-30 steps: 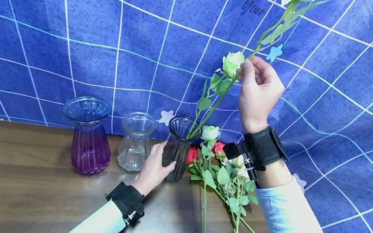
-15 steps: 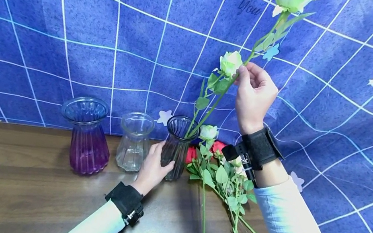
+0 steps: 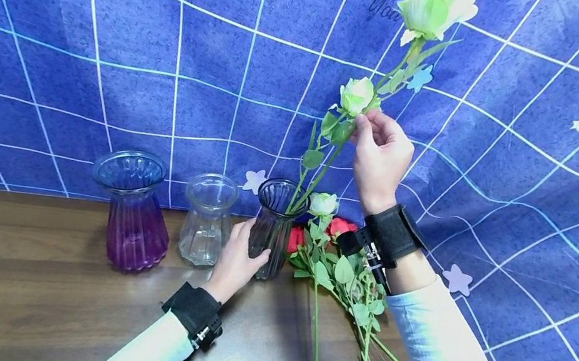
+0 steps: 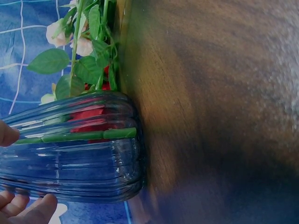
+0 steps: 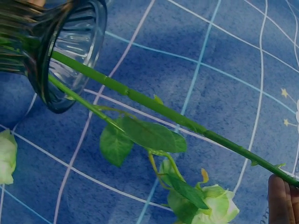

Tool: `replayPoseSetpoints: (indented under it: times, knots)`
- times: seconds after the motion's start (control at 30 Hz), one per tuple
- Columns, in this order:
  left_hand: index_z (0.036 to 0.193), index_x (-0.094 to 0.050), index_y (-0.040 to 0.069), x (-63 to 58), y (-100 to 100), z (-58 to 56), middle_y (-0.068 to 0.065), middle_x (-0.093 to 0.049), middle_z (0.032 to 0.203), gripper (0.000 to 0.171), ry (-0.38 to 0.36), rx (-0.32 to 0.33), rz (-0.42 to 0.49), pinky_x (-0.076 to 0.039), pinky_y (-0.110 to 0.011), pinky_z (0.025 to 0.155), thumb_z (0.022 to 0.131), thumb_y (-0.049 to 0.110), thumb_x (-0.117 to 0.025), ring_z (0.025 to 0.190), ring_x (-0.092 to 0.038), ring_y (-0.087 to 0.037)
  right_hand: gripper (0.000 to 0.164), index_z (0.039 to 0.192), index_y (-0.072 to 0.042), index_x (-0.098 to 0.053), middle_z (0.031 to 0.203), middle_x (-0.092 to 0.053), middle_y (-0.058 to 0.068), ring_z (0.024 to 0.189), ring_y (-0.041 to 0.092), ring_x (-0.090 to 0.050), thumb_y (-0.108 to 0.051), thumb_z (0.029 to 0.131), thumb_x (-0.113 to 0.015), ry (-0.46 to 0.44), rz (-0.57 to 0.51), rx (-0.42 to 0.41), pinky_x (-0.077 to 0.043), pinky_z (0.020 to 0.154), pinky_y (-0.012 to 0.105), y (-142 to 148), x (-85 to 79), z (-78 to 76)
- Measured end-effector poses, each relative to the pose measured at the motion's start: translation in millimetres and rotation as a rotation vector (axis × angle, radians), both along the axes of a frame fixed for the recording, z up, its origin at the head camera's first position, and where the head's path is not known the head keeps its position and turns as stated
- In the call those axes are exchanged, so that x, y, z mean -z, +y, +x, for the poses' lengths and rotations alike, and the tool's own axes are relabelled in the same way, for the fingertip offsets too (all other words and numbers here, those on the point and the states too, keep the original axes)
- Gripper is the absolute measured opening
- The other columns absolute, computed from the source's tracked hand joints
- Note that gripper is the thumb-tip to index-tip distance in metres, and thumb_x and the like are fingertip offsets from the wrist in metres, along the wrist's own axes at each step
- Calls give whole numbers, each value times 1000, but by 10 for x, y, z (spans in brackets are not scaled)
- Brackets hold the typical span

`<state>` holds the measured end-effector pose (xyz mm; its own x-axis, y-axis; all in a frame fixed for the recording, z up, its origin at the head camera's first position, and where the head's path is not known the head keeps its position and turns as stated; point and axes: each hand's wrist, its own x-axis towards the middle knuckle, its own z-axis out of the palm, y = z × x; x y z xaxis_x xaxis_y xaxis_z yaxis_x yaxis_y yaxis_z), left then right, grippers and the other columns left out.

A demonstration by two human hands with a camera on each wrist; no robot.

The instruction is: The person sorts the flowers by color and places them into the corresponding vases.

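Note:
My left hand [image 3: 238,264] is curled round the body of a dark grey ribbed glass vase [image 3: 273,241] that stands on the table. Thumb and fingers lie on opposite sides of this vase [image 4: 93,163] in the left wrist view. My right hand [image 3: 382,157] pinches the stem of a tall pale green-white rose [image 3: 435,8] high above the rim. Its stem [image 5: 163,109] runs down through the flared mouth in the right wrist view. A second, shorter pale green rose [image 3: 356,96] also stands in the same vase, its bloom close beside my right fingertips.
Left of the grey vase stand a clear glass vase [image 3: 207,224] and a purple-blue one [image 3: 137,226]. Several red and pale roses [image 3: 338,270] lie on the wooden table [image 3: 22,290] to the right, stems toward me. A blue patterned curtain [image 3: 129,79] hangs behind.
My right hand has moved down and to the left with the tall rose, whose bloom is lower and further left. The left hand stays on the grey vase.

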<state>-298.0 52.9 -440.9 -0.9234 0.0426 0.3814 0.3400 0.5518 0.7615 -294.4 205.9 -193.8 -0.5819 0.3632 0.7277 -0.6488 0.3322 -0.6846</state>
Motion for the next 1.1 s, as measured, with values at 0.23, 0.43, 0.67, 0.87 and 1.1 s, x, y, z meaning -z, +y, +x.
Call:
replayPoseSetpoints:
  times: [0.23, 0.43, 0.67, 0.87, 1.1]
  knots:
    - [139, -39, 4, -2, -9, 18, -17, -44, 135, 70, -16, 1, 2, -48, -47, 93, 81, 26, -71, 118, -52, -34, 17, 95, 11, -66, 85, -67, 29, 55, 2, -61, -3, 86, -63, -26, 16, 13, -54, 58, 17, -8, 127, -32]
    - [140, -38, 5, 11, -12, 8, -16, -44, 135, 70, -19, 2, 3, -50, -48, 90, 82, 26, -70, 116, -53, -35, 17, 95, 10, -66, 83, -68, 28, 55, 0, -60, -4, 86, -63, -51, 36, 18, -52, 55, 15, 2, 249, -64]
    - [140, -38, 6, 12, -14, 3, -15, -44, 135, 70, -21, -2, 1, -49, -47, 92, 81, 27, -71, 117, -52, -34, 17, 95, 9, -67, 82, -67, 28, 54, -5, -58, -5, 86, -63, -81, 50, 17, -50, 53, 13, -15, 382, -114]
    - [140, -38, 5, 22, -9, 0, -15, -45, 134, 70, -20, 1, -2, -49, -47, 93, 81, 26, -71, 117, -52, -33, 17, 96, 8, -67, 84, -68, 27, 54, -7, -58, -5, 87, -63, -125, 35, 11, -52, 56, 14, -20, 488, -130]
    - [140, -38, 5, 22, -2, -9, -16, -44, 134, 70, -13, 2, -2, -49, -47, 93, 81, 26, -71, 117, -52, -33, 17, 96, 7, -68, 84, -69, 25, 55, -4, -60, -7, 87, -63, -169, 45, 21, -55, 58, 18, -28, 605, -159]
